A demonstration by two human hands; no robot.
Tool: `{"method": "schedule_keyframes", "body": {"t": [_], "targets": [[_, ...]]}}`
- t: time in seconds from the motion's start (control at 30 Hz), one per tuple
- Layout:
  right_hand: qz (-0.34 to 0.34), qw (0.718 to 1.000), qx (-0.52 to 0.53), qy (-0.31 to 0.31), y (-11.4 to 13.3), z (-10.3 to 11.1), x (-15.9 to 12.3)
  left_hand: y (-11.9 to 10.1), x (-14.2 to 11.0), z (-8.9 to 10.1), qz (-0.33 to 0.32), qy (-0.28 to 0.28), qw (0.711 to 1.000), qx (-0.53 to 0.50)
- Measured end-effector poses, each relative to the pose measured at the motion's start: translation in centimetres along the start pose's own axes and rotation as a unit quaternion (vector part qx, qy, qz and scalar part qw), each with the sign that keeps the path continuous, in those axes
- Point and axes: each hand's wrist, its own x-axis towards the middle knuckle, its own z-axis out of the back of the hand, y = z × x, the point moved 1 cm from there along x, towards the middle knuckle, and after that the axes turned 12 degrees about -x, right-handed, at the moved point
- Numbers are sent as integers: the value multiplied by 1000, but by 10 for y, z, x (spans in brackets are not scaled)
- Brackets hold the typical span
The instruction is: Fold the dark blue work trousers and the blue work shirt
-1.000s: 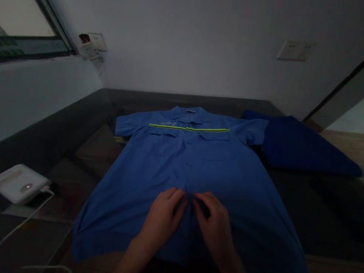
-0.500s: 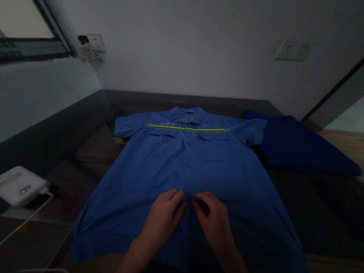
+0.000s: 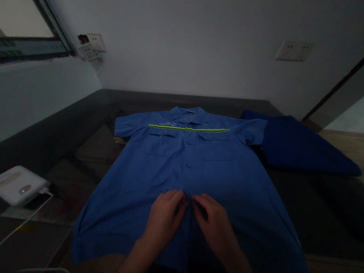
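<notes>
A blue short-sleeved work shirt (image 3: pixel 152 168) with a yellow-green stripe across the chest lies flat, front up, on a dark table (image 3: pixel 332 206). My left hand (image 3: pixel 164 215) and my right hand (image 3: pixel 213 223) meet at the shirt's front placket, low on the shirt. Each hand's fingers are curled and pinch the fabric edge on its own side of the opening. A button sits on the placket a little above my hands.
A dark blue folded garment (image 3: pixel 299 145) lies at the table's right rear. A white device (image 3: pixel 15 184) with a white cable (image 3: pixel 10 231) sits at the left. Walls with sockets stand behind and to the left.
Both hands stay at the shirt's placket, with only slight finger movement. The view has shifted a little.
</notes>
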Motion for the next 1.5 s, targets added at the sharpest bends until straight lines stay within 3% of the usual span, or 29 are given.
{"method": "schedule_keyframes", "body": {"t": [0.2,0.4,0.67,1.1,1.5], "targets": [[-6,995,72,67,-5,12,5,0,0,0,-8,0,1000,8],[-12,969,204,139,-8,24,10,6,-1,0,-4,-27,999,-45],[-30,986,164,27,-9,12,18,6,0,6,32,-40,986,-161],[-23,983,179,29,-5,4,16,6,1,7,50,-12,987,-150],[-24,998,58,-5,0,-1,14,7,-1,7,57,-3,980,-192]]}}
